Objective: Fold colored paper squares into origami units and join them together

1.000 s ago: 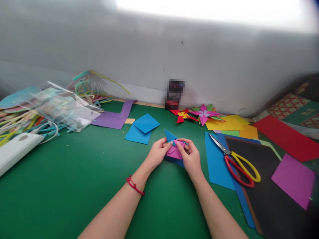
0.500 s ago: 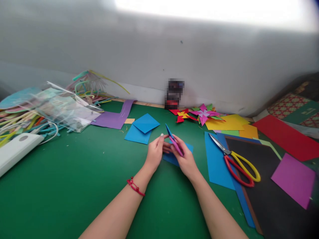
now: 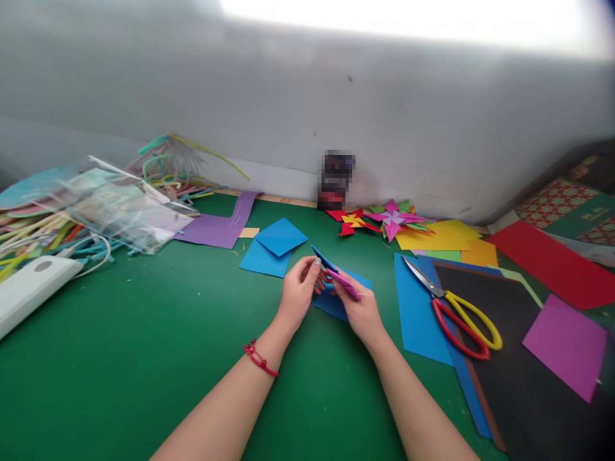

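Note:
A folded paper piece (image 3: 344, 283), pink on one side with a blue flap sticking out at its far end, is held up edge-on in the middle. My right hand (image 3: 358, 306) grips its pink part between thumb and fingers. My left hand (image 3: 300, 285) is closed at the blue flap, thumb and fingertips against it; the exact contact is partly hidden. Below both hands a blue paper sheet (image 3: 331, 306) lies on the table, partly covered. Just beyond my left hand rest two more blue paper squares (image 3: 281, 237), one overlapping the other.
Scissors (image 3: 451, 307) with red and yellow handles lie right, on blue paper and a dark board (image 3: 523, 358). Folded paper flowers (image 3: 391, 218) sit near the wall. A purple sheet (image 3: 211, 230), plastic bag (image 3: 134, 205) and white power strip (image 3: 36, 291) are left.
The folded paper has tilted, its blue tip swinging left and slightly down toward my left hand. My left fingers have come up against the flap. Everything else stays put.

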### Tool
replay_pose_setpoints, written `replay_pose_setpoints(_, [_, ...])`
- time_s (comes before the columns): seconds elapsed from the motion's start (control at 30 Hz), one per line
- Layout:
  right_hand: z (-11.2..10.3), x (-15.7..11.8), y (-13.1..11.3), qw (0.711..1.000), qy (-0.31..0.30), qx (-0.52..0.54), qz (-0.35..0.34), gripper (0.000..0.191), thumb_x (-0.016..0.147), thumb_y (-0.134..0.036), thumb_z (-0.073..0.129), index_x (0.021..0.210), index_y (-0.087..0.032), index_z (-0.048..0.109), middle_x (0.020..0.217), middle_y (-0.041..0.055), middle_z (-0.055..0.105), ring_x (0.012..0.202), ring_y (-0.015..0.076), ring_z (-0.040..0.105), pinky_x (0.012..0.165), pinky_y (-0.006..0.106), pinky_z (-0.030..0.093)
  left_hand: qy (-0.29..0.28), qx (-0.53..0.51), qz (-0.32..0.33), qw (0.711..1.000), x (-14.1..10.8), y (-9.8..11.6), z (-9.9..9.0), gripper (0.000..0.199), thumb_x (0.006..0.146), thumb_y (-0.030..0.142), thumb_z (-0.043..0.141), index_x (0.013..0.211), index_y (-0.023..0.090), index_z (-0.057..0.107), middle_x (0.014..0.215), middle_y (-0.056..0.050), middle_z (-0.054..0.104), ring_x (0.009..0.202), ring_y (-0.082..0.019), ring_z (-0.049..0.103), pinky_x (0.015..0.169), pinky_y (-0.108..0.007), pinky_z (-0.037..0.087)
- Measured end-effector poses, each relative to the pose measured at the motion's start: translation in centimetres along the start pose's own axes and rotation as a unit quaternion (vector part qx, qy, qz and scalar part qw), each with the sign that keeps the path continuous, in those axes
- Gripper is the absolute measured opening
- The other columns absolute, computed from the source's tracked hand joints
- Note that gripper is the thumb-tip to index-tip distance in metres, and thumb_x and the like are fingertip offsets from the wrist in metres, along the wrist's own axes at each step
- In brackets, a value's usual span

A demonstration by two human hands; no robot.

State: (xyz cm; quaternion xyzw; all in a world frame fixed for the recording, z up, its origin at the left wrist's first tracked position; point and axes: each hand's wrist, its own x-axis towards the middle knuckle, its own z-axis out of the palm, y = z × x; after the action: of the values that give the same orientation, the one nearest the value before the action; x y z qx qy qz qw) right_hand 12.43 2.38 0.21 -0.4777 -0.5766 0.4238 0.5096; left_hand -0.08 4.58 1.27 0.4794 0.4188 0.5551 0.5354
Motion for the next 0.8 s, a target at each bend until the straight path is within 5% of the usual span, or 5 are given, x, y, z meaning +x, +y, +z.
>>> replay_pose_setpoints(0.57, [-0.02, 0.02, -0.39, 1.000, -0.024, 0.014, -0.006, 0.031, 0.081, -0.033, 0.050, 0.110, -0.027, 0.059, 0.108, 0.0013, 0.061, 0.095, 0.0220, 0.056, 0.083, 0.038, 0.045, -0.015, 0.051, 0.027, 0.998, -0.65, 0.90, -0.13, 0.031, 0.081, 0.036, 0.044, 0.099, 0.016, 0.059, 0.064, -0.002, 0.059, 0.055, -0.013, 0.055, 0.050, -0.021, 0.044])
replay_pose_setpoints(0.8, [-0.25, 0.00, -0.88, 0.996, 0.037, -0.002, 0.077, 0.025, 0.075, -0.039, 0.058, 0.084, -0.018, 0.069, 0.074, 0.0041, 0.069, 0.072, 0.0222, 0.063, 0.072, 0.037, 0.049, -0.009, 0.031, 0.017, 0.999, -0.64, 0.68, 0.06, 0.035, 0.082, 0.043, 0.040, 0.068, 0.015, 0.056, 0.053, 0.001, 0.052, 0.046, -0.009, 0.049, 0.046, -0.021, 0.040])
